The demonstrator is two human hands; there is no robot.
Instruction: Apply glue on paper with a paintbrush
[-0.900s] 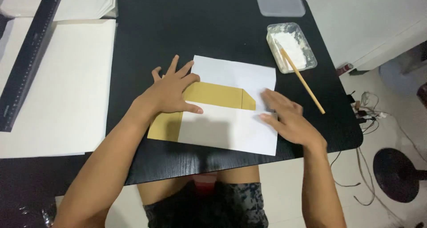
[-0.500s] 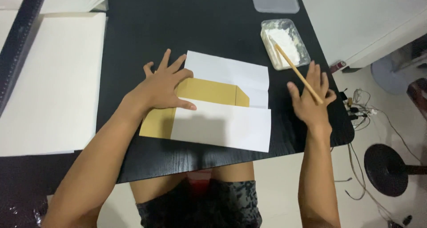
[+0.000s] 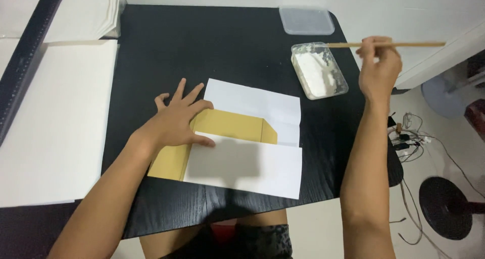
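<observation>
On the black bench [image 3: 212, 42], the left hand [image 3: 174, 122] lies flat, fingers spread, pinning the tan paper [image 3: 227, 130] between 2 white sheets. Right hand [image 3: 379, 69] grips a wooden stick [image 3: 389, 45], lying level, its tip over the tub of white paste [image 3: 318, 72] just left of that hand.

Folded paper [image 3: 242, 143] mid-table [image 3: 202, 52], tub [image 3: 318, 69] behind right, lid [image 3: 306, 20] behind tub, sheets [image 3: 50, 122] left of table
</observation>
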